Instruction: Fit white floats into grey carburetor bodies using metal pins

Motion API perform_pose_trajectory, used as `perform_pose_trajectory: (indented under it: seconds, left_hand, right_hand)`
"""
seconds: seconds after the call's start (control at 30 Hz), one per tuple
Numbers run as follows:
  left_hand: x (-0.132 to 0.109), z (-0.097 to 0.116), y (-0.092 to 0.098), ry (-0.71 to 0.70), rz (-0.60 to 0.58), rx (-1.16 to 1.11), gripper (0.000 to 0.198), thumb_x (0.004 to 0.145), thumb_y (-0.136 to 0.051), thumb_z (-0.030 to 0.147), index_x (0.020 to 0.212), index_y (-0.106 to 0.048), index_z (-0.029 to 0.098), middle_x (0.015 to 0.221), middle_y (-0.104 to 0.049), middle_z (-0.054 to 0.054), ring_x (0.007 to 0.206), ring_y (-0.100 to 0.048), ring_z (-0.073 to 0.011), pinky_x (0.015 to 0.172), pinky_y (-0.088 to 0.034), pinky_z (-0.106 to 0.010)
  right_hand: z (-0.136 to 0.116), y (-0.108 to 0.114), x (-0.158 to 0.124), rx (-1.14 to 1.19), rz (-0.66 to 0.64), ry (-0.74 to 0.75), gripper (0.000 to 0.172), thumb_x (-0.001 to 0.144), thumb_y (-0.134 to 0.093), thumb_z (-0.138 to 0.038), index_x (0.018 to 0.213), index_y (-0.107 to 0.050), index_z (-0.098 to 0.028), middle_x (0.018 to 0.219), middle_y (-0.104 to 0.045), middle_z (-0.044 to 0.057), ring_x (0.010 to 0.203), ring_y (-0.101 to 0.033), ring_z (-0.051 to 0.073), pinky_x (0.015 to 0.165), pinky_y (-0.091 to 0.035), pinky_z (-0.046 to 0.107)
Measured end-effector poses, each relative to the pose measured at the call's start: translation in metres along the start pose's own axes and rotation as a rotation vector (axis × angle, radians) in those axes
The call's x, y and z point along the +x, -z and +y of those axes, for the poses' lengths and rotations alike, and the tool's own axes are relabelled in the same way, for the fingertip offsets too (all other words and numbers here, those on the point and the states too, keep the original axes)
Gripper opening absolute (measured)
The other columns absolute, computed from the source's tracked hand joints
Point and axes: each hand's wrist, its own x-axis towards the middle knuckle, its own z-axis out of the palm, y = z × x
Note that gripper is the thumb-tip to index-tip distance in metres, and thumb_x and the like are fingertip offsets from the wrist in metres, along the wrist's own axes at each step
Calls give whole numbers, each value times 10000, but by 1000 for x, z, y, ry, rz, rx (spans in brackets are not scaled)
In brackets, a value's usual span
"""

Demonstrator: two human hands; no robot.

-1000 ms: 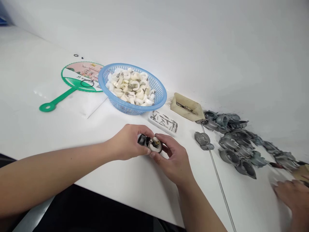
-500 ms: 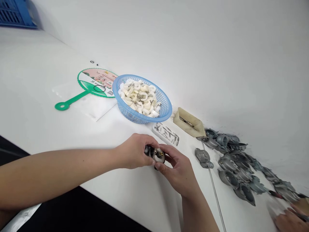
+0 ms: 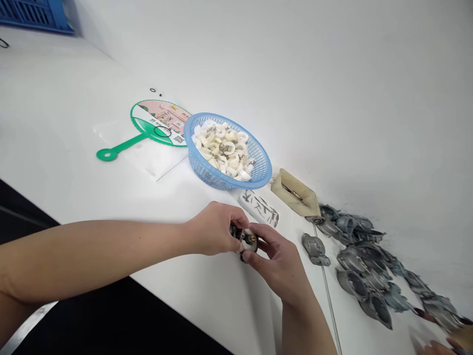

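Note:
My left hand (image 3: 215, 229) and my right hand (image 3: 278, 265) meet over the white table's front edge. Together they hold a small dark and metal assembly (image 3: 247, 242) with a brass-coloured pin at its centre, and my fingers hide much of it. A white strip printed with dark pin shapes (image 3: 259, 207) lies just beyond my hands. Nearest my right hand on the table is a grey die-cast metal housing (image 3: 315, 249).
A blue plastic basket (image 3: 228, 152) of white rings stands behind my hands, next to a green hand fan (image 3: 158, 123). Further right are a beige tray (image 3: 295, 193) and a heap of grey housings (image 3: 364, 264). Another person's blurred hand (image 3: 432, 348) shows at the bottom right.
The view has swung, so the table items sit further right and the blue crate shows more. My hands still hold the assembly. The other person's hand has slid lower, toward the frame's bottom edge.

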Motion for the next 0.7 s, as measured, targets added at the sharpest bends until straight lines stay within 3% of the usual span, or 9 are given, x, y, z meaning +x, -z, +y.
perform_pose_trajectory:
  seconds: [0.27,0.4,0.7]
  left_hand:
    - [5,0,6,-5,-23,63,294,516,-754,202,778,-620,184,790,-638,15,692,-583,-148,571,-461,-241]
    - [2,1,8,-61,-47,67,297,556,-734,181,835,-631,185,829,-649,8,767,-595,-154,656,-479,-248]
    - [-3,5,10,-96,-82,156,260,647,-660,193,906,-640,192,893,-662,-3,762,-603,-154,638,-481,-247]
  right_hand:
    - [9,-3,0,94,-14,-25,392,721,-708,-321,1085,-598,-224,1044,-590,70,931,-570,222,794,-526,379]
    - [12,-8,-2,159,27,-24,412,704,-729,-309,1085,-598,-224,1042,-592,67,933,-573,220,791,-530,368]
    - [6,-10,-6,65,75,-30,399,710,-714,-327,1074,-601,-209,1026,-604,67,909,-585,216,800,-537,387]
